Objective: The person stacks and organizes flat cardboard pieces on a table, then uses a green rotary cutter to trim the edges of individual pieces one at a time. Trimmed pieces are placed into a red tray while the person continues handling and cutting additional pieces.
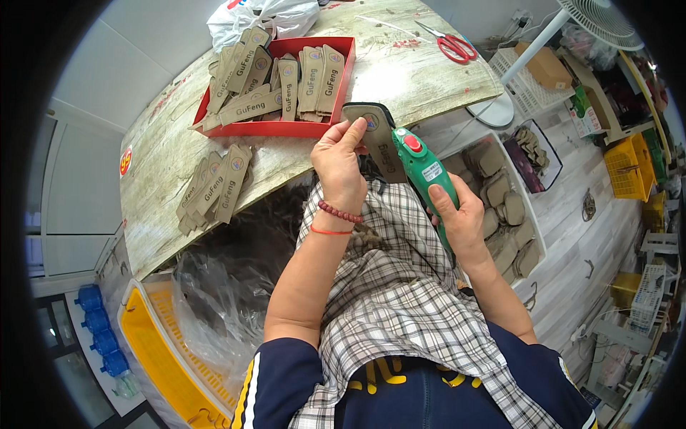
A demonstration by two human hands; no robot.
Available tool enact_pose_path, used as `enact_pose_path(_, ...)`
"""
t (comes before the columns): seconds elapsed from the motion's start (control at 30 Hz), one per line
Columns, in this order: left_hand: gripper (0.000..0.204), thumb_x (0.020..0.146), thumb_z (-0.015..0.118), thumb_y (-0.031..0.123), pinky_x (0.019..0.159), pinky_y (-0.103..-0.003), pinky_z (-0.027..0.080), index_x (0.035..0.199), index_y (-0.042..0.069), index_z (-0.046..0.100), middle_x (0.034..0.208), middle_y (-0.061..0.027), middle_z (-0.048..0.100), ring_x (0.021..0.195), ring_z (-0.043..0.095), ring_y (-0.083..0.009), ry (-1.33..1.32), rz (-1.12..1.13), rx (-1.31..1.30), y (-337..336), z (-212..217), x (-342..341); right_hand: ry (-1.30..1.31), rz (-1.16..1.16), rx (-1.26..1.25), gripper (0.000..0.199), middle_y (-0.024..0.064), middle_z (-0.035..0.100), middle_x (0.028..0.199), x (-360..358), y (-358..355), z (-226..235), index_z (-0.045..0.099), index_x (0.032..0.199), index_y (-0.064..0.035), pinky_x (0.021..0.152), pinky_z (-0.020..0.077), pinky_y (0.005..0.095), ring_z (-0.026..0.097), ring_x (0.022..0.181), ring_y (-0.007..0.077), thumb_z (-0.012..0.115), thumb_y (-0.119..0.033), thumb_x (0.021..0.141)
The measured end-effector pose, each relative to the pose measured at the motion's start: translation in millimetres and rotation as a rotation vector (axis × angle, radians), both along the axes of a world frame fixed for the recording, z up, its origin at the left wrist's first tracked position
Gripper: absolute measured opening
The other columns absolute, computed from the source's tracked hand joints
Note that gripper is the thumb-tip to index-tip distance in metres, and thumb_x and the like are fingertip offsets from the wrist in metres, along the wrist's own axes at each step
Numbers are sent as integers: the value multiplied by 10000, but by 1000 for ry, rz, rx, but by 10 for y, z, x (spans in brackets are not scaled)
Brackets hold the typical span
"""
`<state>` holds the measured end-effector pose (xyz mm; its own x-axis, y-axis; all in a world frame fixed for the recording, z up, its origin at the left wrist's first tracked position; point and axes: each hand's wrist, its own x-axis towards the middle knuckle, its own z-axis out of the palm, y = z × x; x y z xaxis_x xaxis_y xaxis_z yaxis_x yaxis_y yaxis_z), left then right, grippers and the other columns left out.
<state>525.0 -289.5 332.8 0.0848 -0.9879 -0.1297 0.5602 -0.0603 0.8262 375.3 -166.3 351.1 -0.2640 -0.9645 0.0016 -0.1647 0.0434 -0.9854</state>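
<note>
Between the thumb and fingers of my left hand [339,159] is the top of a flat tan fabric piece [384,146] with a dark edge, a small round emblem and dark lettering. My right hand [459,213] is wrapped around a green handheld electric cutter [427,171] with a red button. The tool's head lies against the right edge of the fabric piece; its blade is hidden. Similar long pieces fill a red open box [271,129] on the table. A fanned stack of fabric pieces [214,184] rests left of my left hand.
On the worn table [161,236] lie red-handled scissors [456,47] and a white plastic bag [268,20]. A white bin [541,247] of tan pieces stands right of my knees. A yellow basket [153,357] with clear plastic is at lower left. A fan [604,18] stands far right.
</note>
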Motion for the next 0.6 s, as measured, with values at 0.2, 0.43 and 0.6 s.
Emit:
enact_pose_path(0.2,77,864,682,51,627,-231,489,920,-2,682,833,-51,704,687,628,-94,-109,-66,-45,69,-7,61,-38,19,10,479,-3,563,716,-31,-22,15,619,1129,10,512,415,222,482,565,53,647,-413,905)
enact_pose_path(0.43,114,842,700,18,648,-208,501,942,-36,685,828,-37,689,706,612,-69,-215,-49,-161,-21,72,182,-26,44,16,464,-11,561,708,-58,16,-36,620,1128,12,506,402,221,477,562,47,655,-394,905)
enact_pose_path(0.6,138,854,692,38,673,-204,490,962,-48,692,842,-34,680,734,599,-70,-338,-84,-182,-42,114,251,-40,60,11,457,-20,546,684,-43,17,-39,619,1127,13,503,388,216,467,560,43,657,-385,906)
